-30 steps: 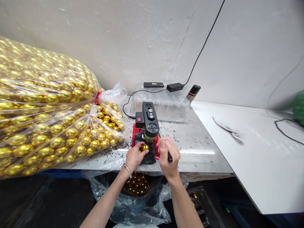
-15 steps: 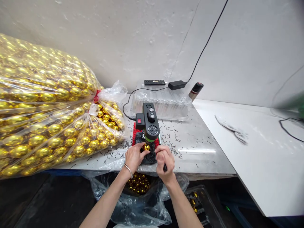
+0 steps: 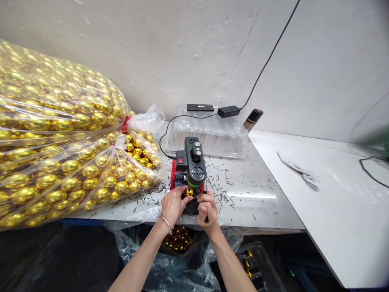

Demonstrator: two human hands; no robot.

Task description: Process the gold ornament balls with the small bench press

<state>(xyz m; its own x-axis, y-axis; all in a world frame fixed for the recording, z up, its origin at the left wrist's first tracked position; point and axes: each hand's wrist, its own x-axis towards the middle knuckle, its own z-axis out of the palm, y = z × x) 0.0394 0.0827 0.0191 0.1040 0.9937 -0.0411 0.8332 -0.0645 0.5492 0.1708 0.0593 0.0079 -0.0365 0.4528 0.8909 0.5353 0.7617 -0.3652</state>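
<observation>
The black machine (image 3: 196, 162) stands at twelve o'clock. The right hand (image 3: 208, 211) is curled, apparently, round a handle (image 3: 206, 219); the nearer left hand (image 3: 172, 206) pinches a round gold ball (image 3: 189, 192) between thumb and fingers, at its two o'clock, beneath the machine's head.

Dark-capped can (image 3: 253, 119) near the wall (image 3: 182, 52) (pale crumpled item (image 3: 306, 176) farther right)

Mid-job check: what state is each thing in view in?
Left hand: fingers at the ball.
Ball: under the press head.
Right hand: closed around the lever.
Lever: gripped.
Press: cord attached; whether running, cannot tell.
Big bag: filled with gold balls, tied.
Lower bag: open, gold balls showing.
Adapter: resting on clear trays.
</observation>
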